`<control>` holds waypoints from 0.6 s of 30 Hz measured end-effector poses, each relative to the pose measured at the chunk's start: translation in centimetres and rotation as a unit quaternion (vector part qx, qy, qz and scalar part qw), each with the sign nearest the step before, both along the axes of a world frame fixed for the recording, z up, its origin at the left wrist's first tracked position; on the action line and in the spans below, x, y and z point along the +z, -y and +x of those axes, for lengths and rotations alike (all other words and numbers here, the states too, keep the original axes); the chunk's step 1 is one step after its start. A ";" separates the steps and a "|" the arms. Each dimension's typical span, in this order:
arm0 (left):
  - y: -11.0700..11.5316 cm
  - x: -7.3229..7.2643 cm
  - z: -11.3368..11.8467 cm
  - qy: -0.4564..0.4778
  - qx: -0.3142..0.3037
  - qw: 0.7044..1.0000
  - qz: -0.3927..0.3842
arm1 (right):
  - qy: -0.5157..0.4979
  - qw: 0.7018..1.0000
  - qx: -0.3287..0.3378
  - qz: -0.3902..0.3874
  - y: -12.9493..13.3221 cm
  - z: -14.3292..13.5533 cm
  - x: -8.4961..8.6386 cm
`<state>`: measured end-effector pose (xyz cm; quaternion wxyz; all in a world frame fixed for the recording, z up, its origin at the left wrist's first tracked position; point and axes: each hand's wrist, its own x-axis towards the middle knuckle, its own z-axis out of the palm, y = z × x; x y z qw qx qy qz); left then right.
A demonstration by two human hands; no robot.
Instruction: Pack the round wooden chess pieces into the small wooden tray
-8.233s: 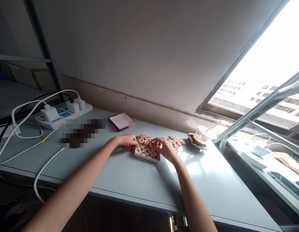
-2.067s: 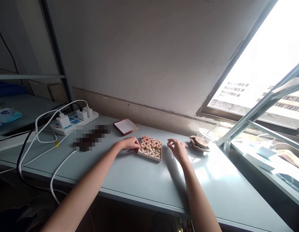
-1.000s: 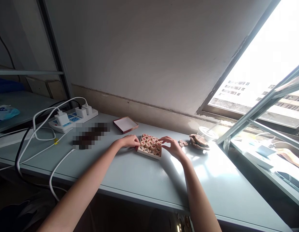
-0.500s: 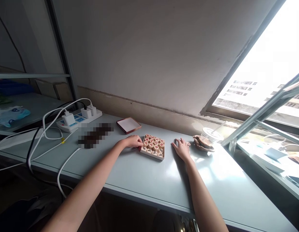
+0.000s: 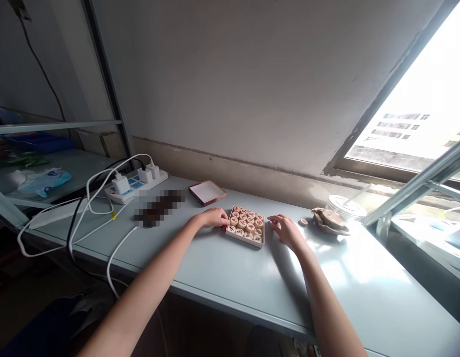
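Near half past five from my view's centre, I count sixteen round pieces (image 5: 249, 220) showing, four rows of four, in one open box (image 5: 244, 240). At its nine o'clock, my left hand (image 5: 215, 216) touches the side wall, fingers together; I can't tell whether they pinch it. At three o'clock, my right hand (image 5: 287, 231) covers at least one red-marked piece (image 5: 276, 223), its grip unclear to me; beyond lies one loose piece (image 5: 303, 222). One lid (image 5: 207, 192) rests toward half past ten.
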<state>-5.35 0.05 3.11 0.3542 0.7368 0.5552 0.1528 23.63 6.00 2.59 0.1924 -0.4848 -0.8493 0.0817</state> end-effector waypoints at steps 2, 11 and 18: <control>0.0 0.0 0.0 0.002 -0.002 1.000 0.000 | -0.041 0.999 0.000 -0.002 0.2 0.1 0.6; 0.4 0.5 0.2 0.013 -0.014 1.000 -0.012 | -0.211 0.946 0.140 -0.201 1.9 -0.8 2.8; 0.2 0.3 -0.1 -0.003 -0.012 1.000 -0.009 | -0.123 0.967 0.156 -0.162 2.8 -1.8 2.9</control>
